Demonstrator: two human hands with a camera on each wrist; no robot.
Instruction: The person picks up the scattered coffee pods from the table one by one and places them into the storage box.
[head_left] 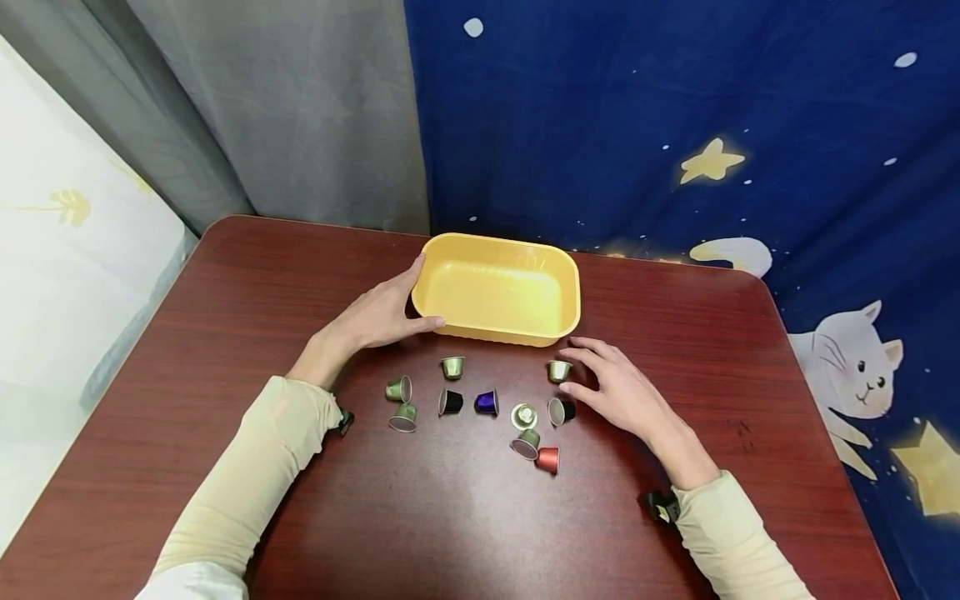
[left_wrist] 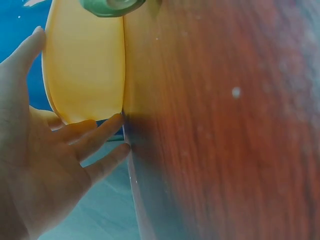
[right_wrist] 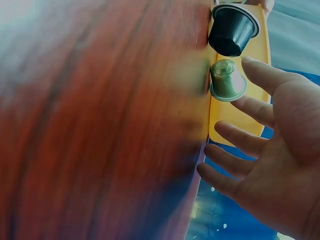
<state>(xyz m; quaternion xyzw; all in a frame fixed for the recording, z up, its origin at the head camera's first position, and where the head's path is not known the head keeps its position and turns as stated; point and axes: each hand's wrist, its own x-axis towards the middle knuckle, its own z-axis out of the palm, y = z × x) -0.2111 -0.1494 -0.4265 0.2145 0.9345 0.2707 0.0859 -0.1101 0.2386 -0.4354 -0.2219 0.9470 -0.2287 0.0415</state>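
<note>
tray on table | capsules on table before tray | curtain behind table

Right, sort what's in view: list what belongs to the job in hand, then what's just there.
Apparently in the job:
yellow tub, touched by the left hand
green capsule, nearest the right hand
probably red capsule, blue capsule and other capsules

Just there:
grey curtain
blue curtain
white cloth
table, merely the work surface
</note>
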